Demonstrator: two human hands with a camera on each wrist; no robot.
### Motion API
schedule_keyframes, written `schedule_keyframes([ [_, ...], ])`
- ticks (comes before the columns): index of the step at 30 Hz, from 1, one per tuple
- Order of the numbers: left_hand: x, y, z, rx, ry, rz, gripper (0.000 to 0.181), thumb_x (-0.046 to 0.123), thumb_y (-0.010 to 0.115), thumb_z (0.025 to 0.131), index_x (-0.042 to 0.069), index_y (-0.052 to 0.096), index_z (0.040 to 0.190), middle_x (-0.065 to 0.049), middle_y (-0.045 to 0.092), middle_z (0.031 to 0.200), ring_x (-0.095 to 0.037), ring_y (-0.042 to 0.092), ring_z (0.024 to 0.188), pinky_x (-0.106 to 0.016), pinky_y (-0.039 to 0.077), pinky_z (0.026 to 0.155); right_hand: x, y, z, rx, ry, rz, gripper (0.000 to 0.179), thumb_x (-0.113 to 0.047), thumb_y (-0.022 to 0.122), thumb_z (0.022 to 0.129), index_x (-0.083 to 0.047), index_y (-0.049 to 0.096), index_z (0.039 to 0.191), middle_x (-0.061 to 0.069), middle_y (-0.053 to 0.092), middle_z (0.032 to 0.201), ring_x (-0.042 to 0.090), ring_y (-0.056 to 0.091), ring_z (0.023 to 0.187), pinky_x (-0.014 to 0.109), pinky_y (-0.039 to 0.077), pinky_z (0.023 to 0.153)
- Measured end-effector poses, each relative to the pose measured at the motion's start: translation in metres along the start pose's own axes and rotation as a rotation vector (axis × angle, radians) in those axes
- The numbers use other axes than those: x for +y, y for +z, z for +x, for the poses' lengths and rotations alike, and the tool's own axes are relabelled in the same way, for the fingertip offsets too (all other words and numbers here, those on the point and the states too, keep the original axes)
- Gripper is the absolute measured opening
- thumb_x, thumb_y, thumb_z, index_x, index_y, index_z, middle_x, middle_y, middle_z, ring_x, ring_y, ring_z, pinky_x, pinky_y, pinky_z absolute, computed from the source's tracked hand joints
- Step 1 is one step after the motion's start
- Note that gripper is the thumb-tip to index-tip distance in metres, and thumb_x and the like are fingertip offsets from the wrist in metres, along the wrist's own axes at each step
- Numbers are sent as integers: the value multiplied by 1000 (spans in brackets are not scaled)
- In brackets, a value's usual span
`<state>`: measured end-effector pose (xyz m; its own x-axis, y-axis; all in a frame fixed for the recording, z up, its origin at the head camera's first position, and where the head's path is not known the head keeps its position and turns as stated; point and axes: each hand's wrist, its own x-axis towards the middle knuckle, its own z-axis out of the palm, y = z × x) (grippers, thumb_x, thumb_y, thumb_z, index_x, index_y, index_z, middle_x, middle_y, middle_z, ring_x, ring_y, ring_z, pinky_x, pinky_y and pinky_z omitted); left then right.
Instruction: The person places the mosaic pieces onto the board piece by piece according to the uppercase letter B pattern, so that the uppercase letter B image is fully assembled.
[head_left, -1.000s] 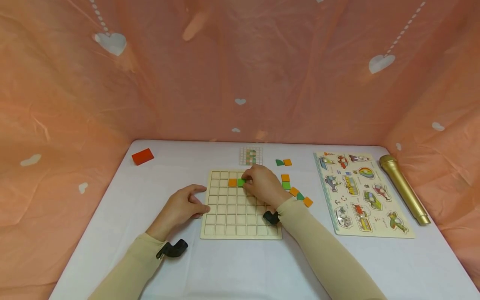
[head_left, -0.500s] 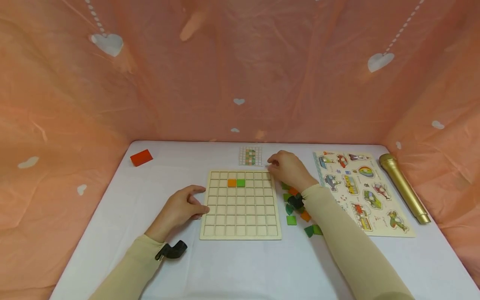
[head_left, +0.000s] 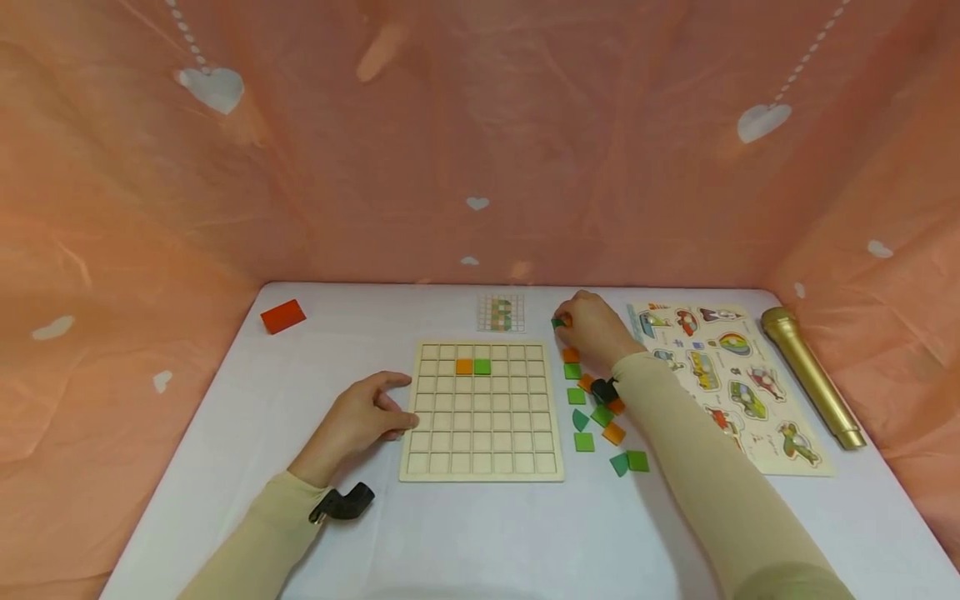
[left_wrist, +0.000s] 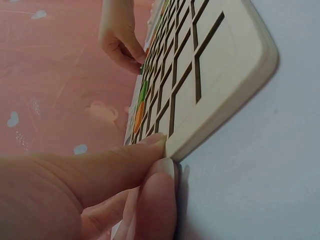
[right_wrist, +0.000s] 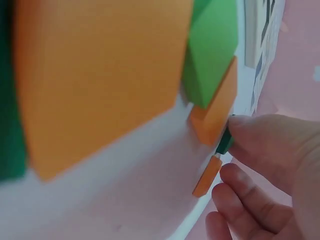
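Observation:
A wooden grid board (head_left: 480,450) lies mid-table, with an orange square tile (head_left: 464,367) and a light green square tile (head_left: 482,367) side by side in its upper part. My left hand (head_left: 360,425) rests at the board's left edge, its thumb and index fingertips touching the rim, spread apart. Beyond the board's upper right corner, my right hand (head_left: 594,327) pinches a dark green quarter-round tile (right_wrist: 226,141) between thumb and fingers, low over the table. An orange tile (right_wrist: 207,177) lies just beside those fingertips, partly covered by the hand in the head view.
Several loose green and orange tiles, among them a light green square (head_left: 583,442), lie right of the board. A small pattern card (head_left: 501,313) is behind it. A red block (head_left: 283,317) sits at back left; a picture puzzle (head_left: 780,400) and a gold microphone (head_left: 813,379) lie right.
My right hand has let go of the light green tile on the board, moved right and back, and taken hold of the dark green tile. My left hand stays at the rim.

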<state>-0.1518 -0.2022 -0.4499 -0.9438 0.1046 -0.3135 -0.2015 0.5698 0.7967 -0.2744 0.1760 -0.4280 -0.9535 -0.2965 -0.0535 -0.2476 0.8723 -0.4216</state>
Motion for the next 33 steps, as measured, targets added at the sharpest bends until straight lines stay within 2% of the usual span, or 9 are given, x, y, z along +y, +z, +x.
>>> schedule_keyframes([
  [12, 1, 2, 2, -2, 3, 3, 68, 15, 90, 89, 9, 59, 150, -6, 73, 86, -16, 67, 69, -28, 54, 74, -9, 3, -9, -3, 6, -4, 29, -20, 74, 104, -2, 77, 126, 16, 69, 126, 31, 68, 114, 47, 58, 103],
  [18, 0, 0, 0, 0, -1, 6, 69, 16, 90, 89, 9, 59, 150, -6, 72, 87, -17, 67, 70, -29, 53, 75, -30, 10, -15, 22, -63, -58, 25, -22, 77, 101, -4, 80, 117, 14, 73, 115, 29, 70, 102, 48, 60, 96],
  [25, -1, -2, -1, -2, 5, 6, 69, 17, 90, 89, 8, 59, 150, -7, 73, 87, -17, 67, 70, -28, 54, 74, -62, 24, -24, 17, -116, -57, 23, -26, 78, 100, -8, 81, 114, 7, 73, 111, 25, 70, 101, 44, 61, 91],
  [33, -1, 0, -1, 1, -6, -21, 69, 16, 90, 89, 9, 59, 150, -7, 72, 87, -17, 67, 70, -28, 54, 74, -80, 36, -29, -2, -167, -89, 22, -28, 80, 99, -10, 82, 111, 3, 72, 108, 21, 68, 101, 40, 61, 92],
])
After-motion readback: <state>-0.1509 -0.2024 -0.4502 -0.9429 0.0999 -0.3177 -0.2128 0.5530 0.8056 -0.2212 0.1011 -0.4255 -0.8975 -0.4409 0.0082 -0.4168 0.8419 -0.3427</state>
